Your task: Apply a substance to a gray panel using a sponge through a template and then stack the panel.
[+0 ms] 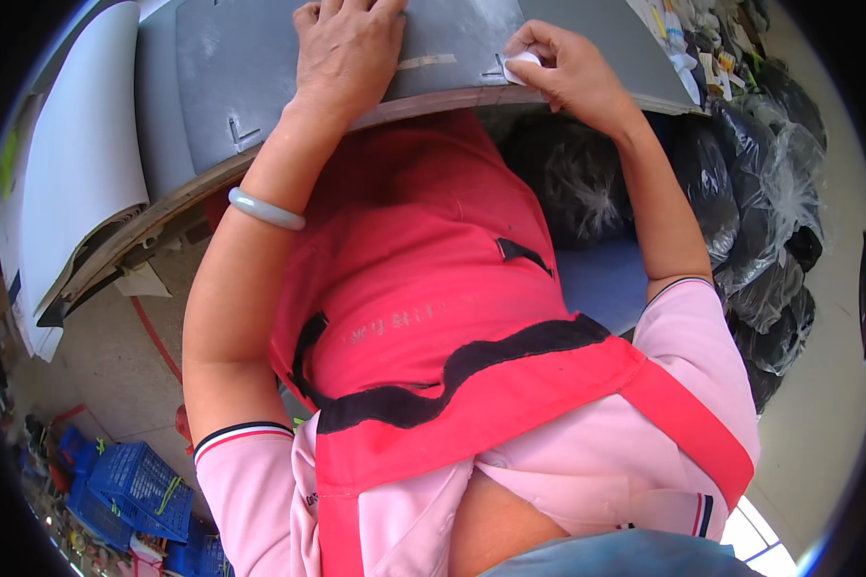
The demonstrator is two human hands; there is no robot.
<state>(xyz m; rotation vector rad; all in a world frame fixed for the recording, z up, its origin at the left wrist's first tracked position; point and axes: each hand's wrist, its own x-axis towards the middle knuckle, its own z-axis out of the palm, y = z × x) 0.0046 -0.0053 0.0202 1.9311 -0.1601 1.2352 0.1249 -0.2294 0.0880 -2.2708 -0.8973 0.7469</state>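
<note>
My right hand (573, 77) pinches a small flat white piece (522, 67) between thumb and fingers, right at the near edge of a grey sheet (245, 58) on the worktable. Whether the piece is paper or cloth I cannot make out. Beside it on the sheet is a dark L-shaped corner mark (494, 72); a similar mark (243, 133) lies farther left. My left hand (351, 53) rests palm down on the sheet, fingers stretched away and partly cut off by the top of the picture. A pale strip (425, 62) lies between the hands.
A large curled white sheet (87, 144) hangs over the table's left end. Black plastic bags (587, 178) sit under the table and along the right side. Mixed scraps (726, 67) pile up at the far right. Blue plastic baskets (140, 490) stand on the floor at lower left.
</note>
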